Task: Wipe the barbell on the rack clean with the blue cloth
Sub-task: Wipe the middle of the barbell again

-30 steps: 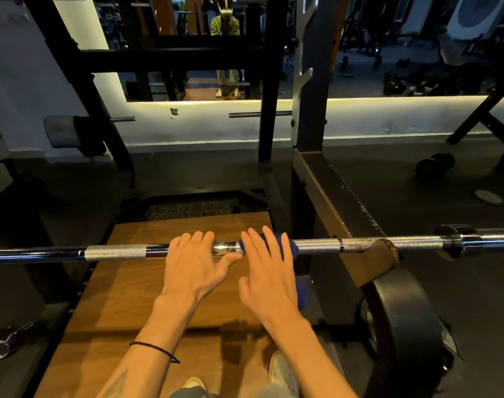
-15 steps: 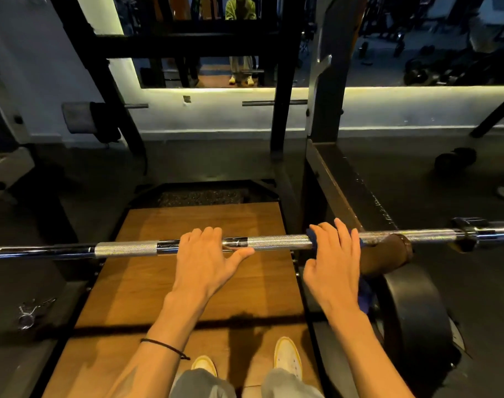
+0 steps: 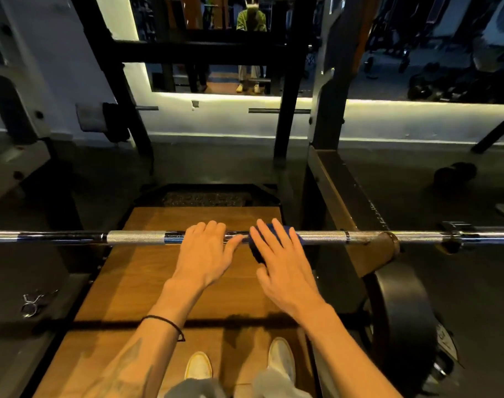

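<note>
On one barbell (image 3: 136,237), two hands, left hand (image 3: 204,254), right hand (image 3: 285,265), one blue cloth (image 3: 255,251)

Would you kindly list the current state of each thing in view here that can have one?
barbell: lying level across the rack, both hands on it.
blue cloth: draped over the bar, pressed under the right hand.
right hand: fingers straight, pressing the cloth on the bar.
left hand: fingers over the bar, bare, no cloth.
weight plate: upright, below the bar's right end.
collar clip: lying loose on the floor.
</note>
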The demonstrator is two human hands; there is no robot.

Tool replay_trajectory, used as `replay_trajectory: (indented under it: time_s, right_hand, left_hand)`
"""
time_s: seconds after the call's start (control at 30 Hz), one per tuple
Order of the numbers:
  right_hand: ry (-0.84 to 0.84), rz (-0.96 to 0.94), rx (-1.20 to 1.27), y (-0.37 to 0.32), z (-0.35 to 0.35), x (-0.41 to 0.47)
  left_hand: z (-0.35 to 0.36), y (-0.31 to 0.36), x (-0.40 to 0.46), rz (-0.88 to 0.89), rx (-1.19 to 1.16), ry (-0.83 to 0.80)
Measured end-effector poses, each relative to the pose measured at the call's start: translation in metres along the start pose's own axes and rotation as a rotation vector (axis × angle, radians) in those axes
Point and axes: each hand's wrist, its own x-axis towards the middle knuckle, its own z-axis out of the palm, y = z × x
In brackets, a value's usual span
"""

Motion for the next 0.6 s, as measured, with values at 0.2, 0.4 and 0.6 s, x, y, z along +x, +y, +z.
replay_trajectory:
  time_s: [0.2,0.4,0.6]
  right_hand:
    - [0.104,0.314,-0.149,0.078,-0.012,-0.025]
    - [0.134,0.363,-0.033,0.018,-0.001,0.017]
    - [0.083,0.006,0.165,-0.021,0.009,0.033]
  left_hand:
    - [0.001,-0.009,-0.001,0.060,-0.087,0.004]
    - [0.014,-0.012,-0.002,0.058,-0.154,0.125]
    - [0.015,-0.014,-0.005,0.080,-0.123,0.122]
